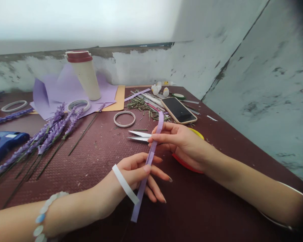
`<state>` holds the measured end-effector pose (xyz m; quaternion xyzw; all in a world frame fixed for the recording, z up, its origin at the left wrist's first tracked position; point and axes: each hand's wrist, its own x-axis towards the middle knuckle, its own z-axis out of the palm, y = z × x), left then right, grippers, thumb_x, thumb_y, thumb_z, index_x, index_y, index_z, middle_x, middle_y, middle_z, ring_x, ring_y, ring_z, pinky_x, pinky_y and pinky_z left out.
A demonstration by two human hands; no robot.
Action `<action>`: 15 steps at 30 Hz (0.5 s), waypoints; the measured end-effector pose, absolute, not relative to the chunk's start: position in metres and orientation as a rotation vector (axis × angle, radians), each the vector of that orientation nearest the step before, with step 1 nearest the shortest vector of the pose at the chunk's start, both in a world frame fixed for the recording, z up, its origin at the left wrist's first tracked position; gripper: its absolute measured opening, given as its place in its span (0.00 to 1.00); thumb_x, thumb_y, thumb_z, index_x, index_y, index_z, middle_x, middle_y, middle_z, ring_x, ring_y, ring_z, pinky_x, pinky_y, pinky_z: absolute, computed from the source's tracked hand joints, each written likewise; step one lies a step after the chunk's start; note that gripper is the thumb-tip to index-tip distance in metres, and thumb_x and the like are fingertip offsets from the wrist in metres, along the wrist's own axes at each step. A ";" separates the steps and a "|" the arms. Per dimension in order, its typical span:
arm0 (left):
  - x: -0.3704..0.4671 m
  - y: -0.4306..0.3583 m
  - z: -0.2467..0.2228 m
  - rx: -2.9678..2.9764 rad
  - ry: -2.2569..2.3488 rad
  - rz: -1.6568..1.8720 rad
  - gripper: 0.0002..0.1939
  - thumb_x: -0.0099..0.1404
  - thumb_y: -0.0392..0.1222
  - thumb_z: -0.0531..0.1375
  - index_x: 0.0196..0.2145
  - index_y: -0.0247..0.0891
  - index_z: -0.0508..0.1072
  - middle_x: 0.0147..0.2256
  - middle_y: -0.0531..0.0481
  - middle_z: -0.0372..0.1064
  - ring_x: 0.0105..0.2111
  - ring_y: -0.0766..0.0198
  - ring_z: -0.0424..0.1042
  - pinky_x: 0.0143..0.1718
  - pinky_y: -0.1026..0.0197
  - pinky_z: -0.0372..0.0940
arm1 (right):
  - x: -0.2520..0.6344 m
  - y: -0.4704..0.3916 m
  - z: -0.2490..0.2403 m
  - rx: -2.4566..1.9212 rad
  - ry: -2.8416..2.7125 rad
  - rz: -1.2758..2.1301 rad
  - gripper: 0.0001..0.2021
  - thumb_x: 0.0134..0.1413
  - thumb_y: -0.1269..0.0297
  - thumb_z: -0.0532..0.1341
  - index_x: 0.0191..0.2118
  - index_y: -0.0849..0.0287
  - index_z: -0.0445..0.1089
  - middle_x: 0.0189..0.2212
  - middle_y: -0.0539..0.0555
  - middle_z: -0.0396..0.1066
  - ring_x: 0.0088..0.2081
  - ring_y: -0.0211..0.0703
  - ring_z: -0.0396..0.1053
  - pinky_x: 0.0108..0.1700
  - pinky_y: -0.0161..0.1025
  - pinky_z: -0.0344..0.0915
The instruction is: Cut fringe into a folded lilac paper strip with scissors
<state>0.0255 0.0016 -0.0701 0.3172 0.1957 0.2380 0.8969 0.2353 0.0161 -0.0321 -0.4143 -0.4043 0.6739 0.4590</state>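
A narrow purple paper strip [142,185] slants between my two hands over the table. My right hand [180,141] pinches its upper part between thumb and fingers, and the strip's top end curls above them. Lower down, my left hand [133,171] grips the strip between thumb and index finger while its other fingers spread out. A thin white strip [125,185] loops over the left thumb, its lower end touching the purple strip. Beneath my right hand lie scissors [138,135] with blades pointing left; the hand partly covers their red and yellow handles.
Behind my hands are a tape roll [124,119], a phone [179,110] and a pile of stems and wires [143,104]. Purple flower stalks [53,124] and a blue glue gun [7,144] lie left. A lidded cup [86,75] stands on purple paper [108,90] near the wall.
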 end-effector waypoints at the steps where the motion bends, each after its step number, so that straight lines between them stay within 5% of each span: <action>1: 0.026 0.001 -0.068 0.654 0.425 0.498 0.20 0.66 0.48 0.82 0.48 0.35 0.84 0.40 0.45 0.91 0.31 0.59 0.90 0.32 0.65 0.80 | 0.235 0.016 -0.033 -1.022 -0.995 1.663 0.19 0.39 0.59 0.89 0.32 0.55 0.83 0.31 0.49 0.82 0.32 0.40 0.79 0.37 0.37 0.77; 15: 0.027 0.003 -0.070 0.658 0.427 0.496 0.24 0.64 0.54 0.82 0.45 0.34 0.83 0.37 0.46 0.91 0.29 0.58 0.90 0.30 0.65 0.80 | 0.233 0.015 -0.036 -1.027 -1.022 1.653 0.18 0.40 0.58 0.88 0.32 0.55 0.82 0.32 0.49 0.83 0.35 0.42 0.81 0.42 0.39 0.78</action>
